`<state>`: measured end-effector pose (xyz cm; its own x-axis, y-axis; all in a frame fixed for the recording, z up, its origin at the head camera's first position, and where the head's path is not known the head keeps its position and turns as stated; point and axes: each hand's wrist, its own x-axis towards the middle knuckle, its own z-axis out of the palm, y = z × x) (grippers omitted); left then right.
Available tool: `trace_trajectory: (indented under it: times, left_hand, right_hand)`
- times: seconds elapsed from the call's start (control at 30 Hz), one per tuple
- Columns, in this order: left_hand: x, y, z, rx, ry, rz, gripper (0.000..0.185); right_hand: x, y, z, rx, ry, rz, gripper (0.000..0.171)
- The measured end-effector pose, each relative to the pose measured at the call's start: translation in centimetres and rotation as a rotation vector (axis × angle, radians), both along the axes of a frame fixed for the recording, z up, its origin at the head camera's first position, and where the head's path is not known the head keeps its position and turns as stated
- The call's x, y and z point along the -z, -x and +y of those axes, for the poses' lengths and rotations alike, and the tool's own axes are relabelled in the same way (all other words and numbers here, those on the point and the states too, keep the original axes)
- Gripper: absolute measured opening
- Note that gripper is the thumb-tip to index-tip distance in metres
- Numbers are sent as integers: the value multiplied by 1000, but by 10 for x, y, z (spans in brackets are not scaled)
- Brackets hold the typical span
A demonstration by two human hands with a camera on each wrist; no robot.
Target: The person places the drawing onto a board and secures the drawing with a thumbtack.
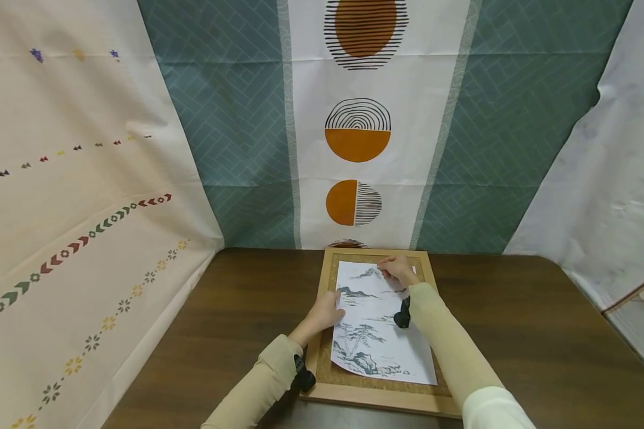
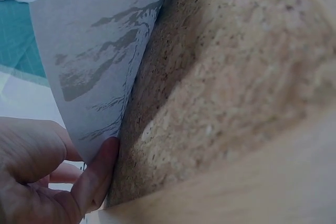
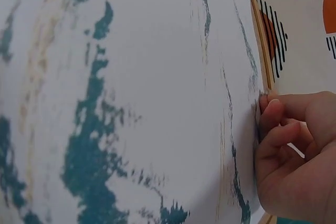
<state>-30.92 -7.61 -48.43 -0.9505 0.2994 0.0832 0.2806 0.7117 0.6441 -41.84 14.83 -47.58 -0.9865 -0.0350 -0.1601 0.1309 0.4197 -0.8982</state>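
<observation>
A white sheet of paper (image 1: 370, 316) printed with an ink landscape of hills and trees lies over a wood-framed corkboard (image 1: 323, 375). At the sheet's left edge, my left hand (image 1: 324, 311) pinches the paper between thumb and fingers. In the left wrist view that edge of the sheet (image 2: 100, 51) stands up off the cork (image 2: 236, 87) and casts a shadow. My right hand (image 1: 401, 270) is at the sheet's top edge, its thumb and index finger pinched together there, as the right wrist view shows my right hand (image 3: 299, 150) beside the paper (image 3: 157, 77). I cannot tell whether anything small is between those fingertips.
The board rests on a dark brown table (image 1: 515, 333), its wooden frame (image 1: 375, 400) near the front edge. A teal and white cloth (image 1: 247, 149) with orange circles hangs behind. Patterned pale cloths (image 1: 86, 208) hang at the sides. Each wrist carries a black camera (image 1: 303, 375).
</observation>
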Motion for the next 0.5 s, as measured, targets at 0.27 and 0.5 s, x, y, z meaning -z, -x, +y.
trace_trajectory:
  times: [0.27, 0.5]
  left_hand:
    - [1, -1, 1, 2, 7, -10, 48]
    - [-1, 0, 2, -9, 13, -31, 51]
  right_hand:
    - [-1, 0, 0, 75, 1, -55, 18]
    - [-2, 3, -1, 128, 23, -80, 19]
